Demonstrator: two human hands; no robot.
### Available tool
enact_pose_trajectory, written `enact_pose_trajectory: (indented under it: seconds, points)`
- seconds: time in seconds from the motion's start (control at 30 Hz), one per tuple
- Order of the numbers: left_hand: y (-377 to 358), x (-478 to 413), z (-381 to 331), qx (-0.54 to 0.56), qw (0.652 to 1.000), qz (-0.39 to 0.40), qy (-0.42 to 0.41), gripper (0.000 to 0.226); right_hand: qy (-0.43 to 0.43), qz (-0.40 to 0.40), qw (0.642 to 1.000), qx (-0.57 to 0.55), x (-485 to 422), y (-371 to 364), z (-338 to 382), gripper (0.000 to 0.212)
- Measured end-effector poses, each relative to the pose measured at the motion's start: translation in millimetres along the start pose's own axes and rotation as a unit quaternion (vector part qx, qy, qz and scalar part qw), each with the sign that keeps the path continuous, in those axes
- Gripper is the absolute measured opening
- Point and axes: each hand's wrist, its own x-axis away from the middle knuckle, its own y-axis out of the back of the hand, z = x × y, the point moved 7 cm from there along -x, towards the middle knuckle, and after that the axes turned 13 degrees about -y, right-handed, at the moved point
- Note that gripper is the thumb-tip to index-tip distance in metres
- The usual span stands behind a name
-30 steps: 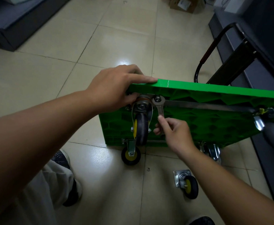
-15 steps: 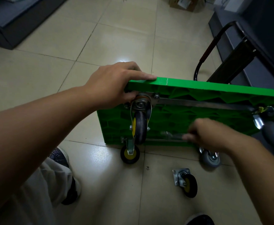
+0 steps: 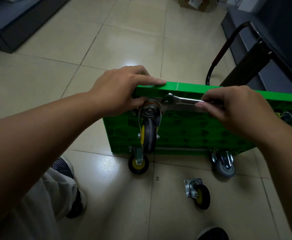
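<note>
The wrench lies level between the two hands, its head set on a bolt at the corner of a caster's mounting plate and its handle running off toward the right hand. That hand pinches the handle between the thumb and curled fingers. The caster hangs just below the left hand, which grips the top edge of the green cart deck, fingers laid over the rim and thumb tucked under beside the plate. The deck stands on its side on the tiled floor. Below the right hand a loose caster lies on the floor, with a small metal ring near it, toward the left hand's side.
</note>
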Motion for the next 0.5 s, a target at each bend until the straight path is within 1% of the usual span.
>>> enact_pose_trajectory:
  seconds: [0.17, 0.33, 0.5]
  points:
    - [0, 0, 0, -0.001, 1.000, 0.003, 0.000, 0.061, -0.003, 0.009, 1.000, 0.017, -3, -3, -5, 0.045]
    - [0, 0, -1, 0.000, 1.000, 0.001, -0.001, 0.060, -0.001, -0.030, 0.999, 0.018, -4, -9, -9, 0.039]
    - [1, 0, -1, -0.005, 1.000, -0.002, -0.003, 0.061, 0.007, -0.032, 0.999, 0.028, -7, -18, -14, 0.041]
